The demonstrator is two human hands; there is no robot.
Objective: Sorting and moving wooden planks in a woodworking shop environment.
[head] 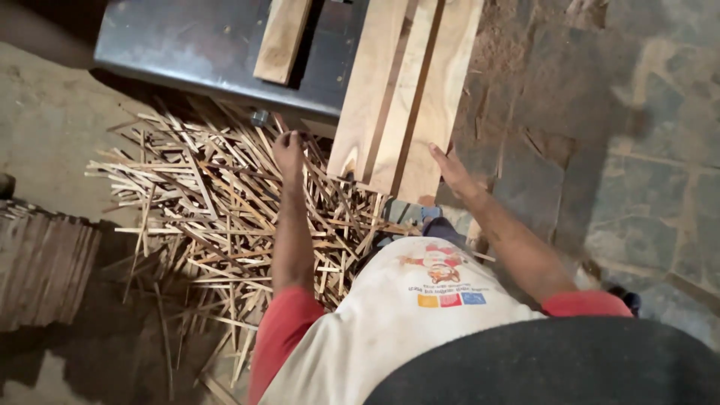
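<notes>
In the head view, the person's left hand (pixel 289 152) reaches forward over a big loose heap of thin pale wooden offcut strips (pixel 225 217) on the floor, its fingers curled near the front edge of a dark grey metal table (pixel 187 45); whether it grips a strip or just touches the edge cannot be told. The right hand (pixel 450 171) is open, fingers spread flat against the near end of the long light-coloured wooden planks (pixel 405 97), which lie side by side on the table and overhang its front edge. A shorter pale wooden board (pixel 283 37) lies on the table, apart from them. A stack of dark thin wooden slats (pixel 41 262) sits at left, and a grey stone-paved floor (pixel 645 150) spreads at right.
</notes>
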